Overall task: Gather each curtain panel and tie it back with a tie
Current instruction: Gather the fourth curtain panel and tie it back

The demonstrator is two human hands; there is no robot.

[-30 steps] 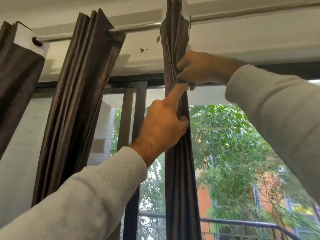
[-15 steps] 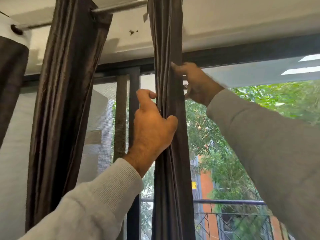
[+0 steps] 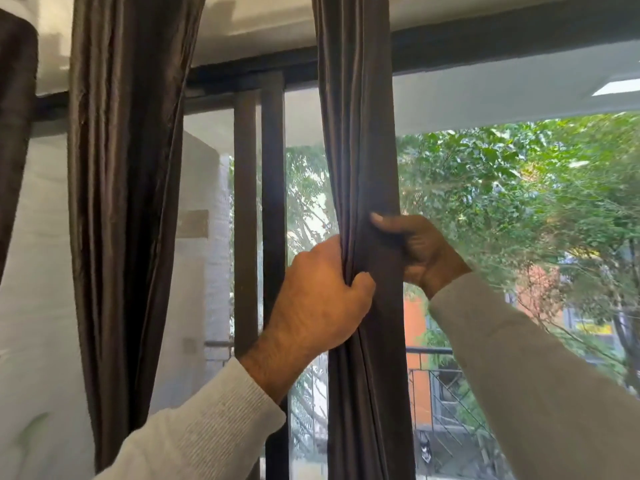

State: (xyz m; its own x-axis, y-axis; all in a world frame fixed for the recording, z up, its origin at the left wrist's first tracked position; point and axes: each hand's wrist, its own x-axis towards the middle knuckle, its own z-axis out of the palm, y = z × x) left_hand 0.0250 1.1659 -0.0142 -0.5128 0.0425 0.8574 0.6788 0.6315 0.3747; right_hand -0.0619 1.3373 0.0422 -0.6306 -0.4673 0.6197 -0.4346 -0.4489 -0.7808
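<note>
A person's left hand (image 3: 323,296) and right hand (image 3: 420,252) both grip a gathered, dark brown satin curtain panel (image 3: 360,133) hanging before the window. No tie is visible; loosening either grip would likely let the pleats spread apart.

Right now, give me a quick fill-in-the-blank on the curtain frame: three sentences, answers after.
1. Both hands grip the same gathered ____ panel.
2. The left hand sits ____ than the right hand on the middle panel.
3. The other gathered panel hangs to the ____ of the gripped one.

Missing words: curtain; lower; left
</note>
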